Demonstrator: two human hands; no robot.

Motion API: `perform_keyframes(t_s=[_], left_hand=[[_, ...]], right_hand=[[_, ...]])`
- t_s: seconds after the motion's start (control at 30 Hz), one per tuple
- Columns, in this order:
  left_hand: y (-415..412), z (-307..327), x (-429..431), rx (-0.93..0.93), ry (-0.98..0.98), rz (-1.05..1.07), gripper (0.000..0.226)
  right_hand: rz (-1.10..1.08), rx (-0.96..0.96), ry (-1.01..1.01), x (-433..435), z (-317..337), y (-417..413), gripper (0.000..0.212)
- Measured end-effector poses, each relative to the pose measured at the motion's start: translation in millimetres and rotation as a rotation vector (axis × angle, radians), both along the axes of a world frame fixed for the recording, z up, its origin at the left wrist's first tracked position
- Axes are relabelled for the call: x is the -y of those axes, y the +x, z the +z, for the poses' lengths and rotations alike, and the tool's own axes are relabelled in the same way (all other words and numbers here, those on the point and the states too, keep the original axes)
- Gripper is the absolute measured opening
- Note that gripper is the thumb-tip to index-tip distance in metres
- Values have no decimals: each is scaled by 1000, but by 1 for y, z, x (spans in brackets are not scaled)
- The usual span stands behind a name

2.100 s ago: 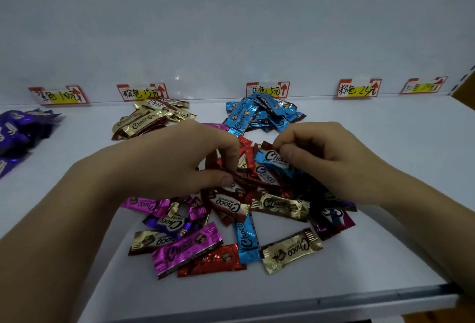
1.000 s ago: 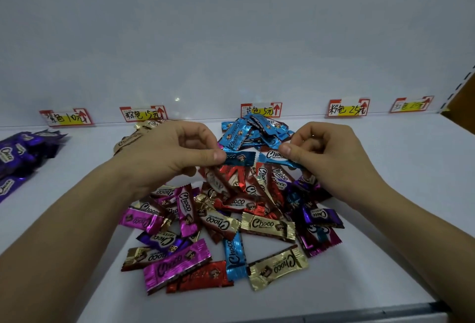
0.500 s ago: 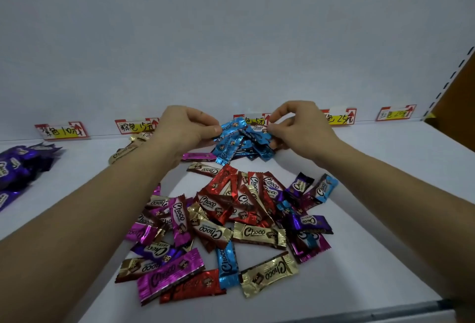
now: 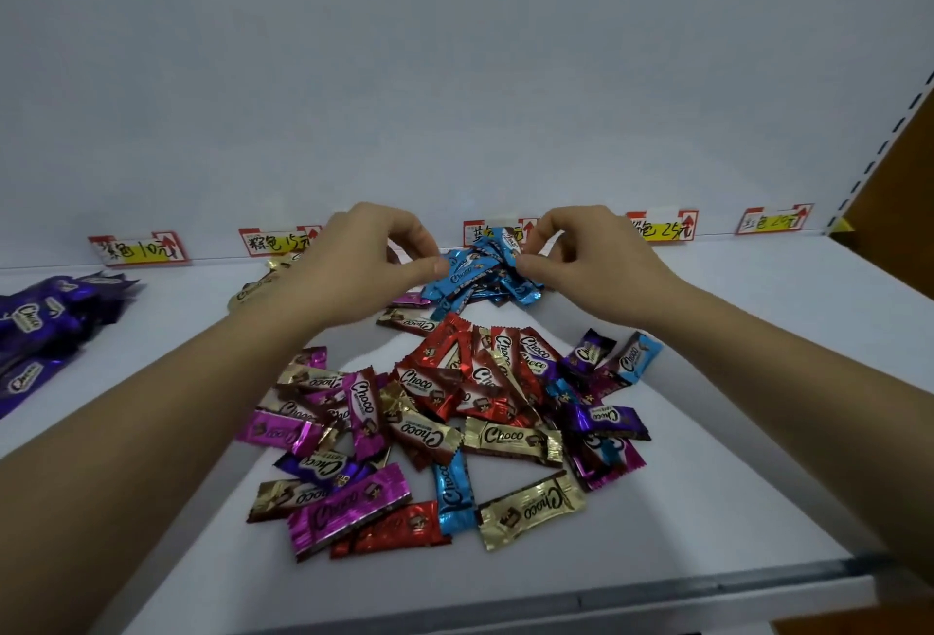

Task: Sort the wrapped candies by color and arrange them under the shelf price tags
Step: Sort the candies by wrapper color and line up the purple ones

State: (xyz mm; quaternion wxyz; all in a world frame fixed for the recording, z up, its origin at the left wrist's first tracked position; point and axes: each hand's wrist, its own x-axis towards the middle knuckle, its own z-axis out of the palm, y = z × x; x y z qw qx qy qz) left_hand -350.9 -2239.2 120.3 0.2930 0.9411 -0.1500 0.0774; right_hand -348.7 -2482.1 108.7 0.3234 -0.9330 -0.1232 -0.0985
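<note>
A heap of blue candies (image 4: 477, 275) lies under the middle price tag (image 4: 498, 233) at the back of the white shelf (image 4: 733, 457). My left hand (image 4: 364, 265) pinches a blue candy at the heap's left side. My right hand (image 4: 586, 255) pinches another blue candy at the heap's right side. A mixed pile of red, gold, pink, purple and blue candies (image 4: 455, 422) is spread in the middle of the shelf. Gold candies (image 4: 252, 288) lie partly hidden behind my left wrist. Purple candies (image 4: 45, 326) are stacked at the far left.
Further price tags line the back wall: far left (image 4: 139, 249), second from left (image 4: 278, 241), right of middle (image 4: 664, 226) and far right (image 4: 773, 218). The shelf's metal front edge (image 4: 657, 589) runs along the bottom. A perforated upright (image 4: 889, 129) stands at the right.
Both hands have carried blue candies from the mixed pile back to the blue heap under the middle tag. The view has tilted up.
</note>
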Motion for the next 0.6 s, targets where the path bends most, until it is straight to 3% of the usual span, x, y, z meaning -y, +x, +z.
perform_keyframes(t_s=[0.07, 0.23, 0.37, 0.6], left_hand=[[-25, 6, -11, 34, 65, -158, 7], [-78, -10, -26, 29, 195, -630, 25], [-86, -25, -25, 9, 236, -672, 53], [-81, -31, -20, -35, 384, -700, 43]], right_hand=[[125, 34, -62, 4, 3, -23, 8], [422, 66, -286, 25, 1, -62, 12], [444, -30, -432, 44, 3, -65, 21], [535, -105, -570, 47, 1, -76, 51]])
